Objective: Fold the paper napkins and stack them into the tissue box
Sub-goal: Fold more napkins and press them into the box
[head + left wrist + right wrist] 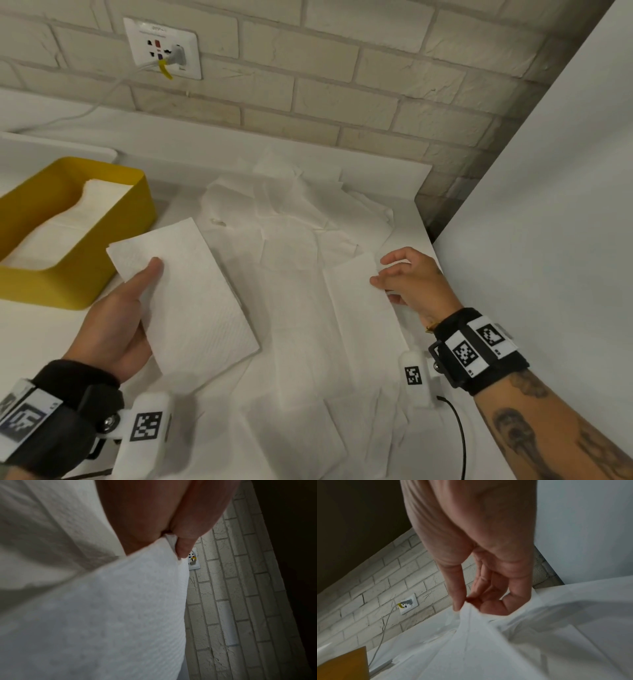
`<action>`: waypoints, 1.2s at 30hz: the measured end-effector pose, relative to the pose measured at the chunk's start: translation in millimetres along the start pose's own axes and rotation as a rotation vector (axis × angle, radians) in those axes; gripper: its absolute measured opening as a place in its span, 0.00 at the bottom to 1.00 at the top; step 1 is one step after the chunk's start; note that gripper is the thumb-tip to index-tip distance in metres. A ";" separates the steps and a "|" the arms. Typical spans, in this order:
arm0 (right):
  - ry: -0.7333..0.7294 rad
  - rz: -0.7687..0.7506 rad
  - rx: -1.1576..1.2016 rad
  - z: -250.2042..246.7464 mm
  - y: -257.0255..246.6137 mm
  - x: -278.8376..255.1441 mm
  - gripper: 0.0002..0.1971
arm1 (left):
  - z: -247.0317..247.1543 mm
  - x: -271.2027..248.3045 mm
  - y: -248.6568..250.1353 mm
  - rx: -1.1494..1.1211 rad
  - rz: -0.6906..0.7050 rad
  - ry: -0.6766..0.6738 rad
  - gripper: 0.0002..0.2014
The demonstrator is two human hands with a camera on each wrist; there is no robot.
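We find the yellow box [113, 236] holding a stack of folded napkins [68, 226]. Our left hand [116, 318] clamps a folded napkin [191, 294] beside it; our right hand [411, 281] pinches another napkin [363, 308] on the counter [27, 329].

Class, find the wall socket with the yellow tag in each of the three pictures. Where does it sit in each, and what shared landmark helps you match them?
Head view: the wall socket sits at upper left, on the brick wall, above the yellow tissue box.
Left wrist view: it peeks out just right of centre, beside the thumb tip of the left hand.
Right wrist view: lower left, with a white cable hanging from it.
Shared landmark: the pale brick wall.
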State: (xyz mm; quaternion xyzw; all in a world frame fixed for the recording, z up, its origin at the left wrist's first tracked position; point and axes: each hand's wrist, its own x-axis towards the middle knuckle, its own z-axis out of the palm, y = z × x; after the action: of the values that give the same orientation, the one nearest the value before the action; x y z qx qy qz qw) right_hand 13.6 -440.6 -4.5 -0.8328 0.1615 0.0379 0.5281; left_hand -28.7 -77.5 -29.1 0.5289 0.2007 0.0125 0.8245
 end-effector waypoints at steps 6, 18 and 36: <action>-0.020 -0.076 -0.008 -2.5 0.2 -0.4 0.06 | 1.0 -3.5 5.9 -0.004 0.011 0.009 0.14; -0.373 0.071 -0.124 3.0 -13.6 -20.2 0.21 | 4.2 -7.5 8.0 -0.005 0.007 0.019 0.10; -0.349 -0.068 -0.188 41.9 -17.3 -31.0 0.06 | -2.5 -3.9 5.7 -0.036 0.010 -0.005 0.17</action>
State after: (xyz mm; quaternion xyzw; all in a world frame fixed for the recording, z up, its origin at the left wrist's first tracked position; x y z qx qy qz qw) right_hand -5.8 -389.4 -0.7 -0.8644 0.0350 0.1785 0.4687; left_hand -32.0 -73.6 -23.8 0.5150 0.1957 0.0188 0.8343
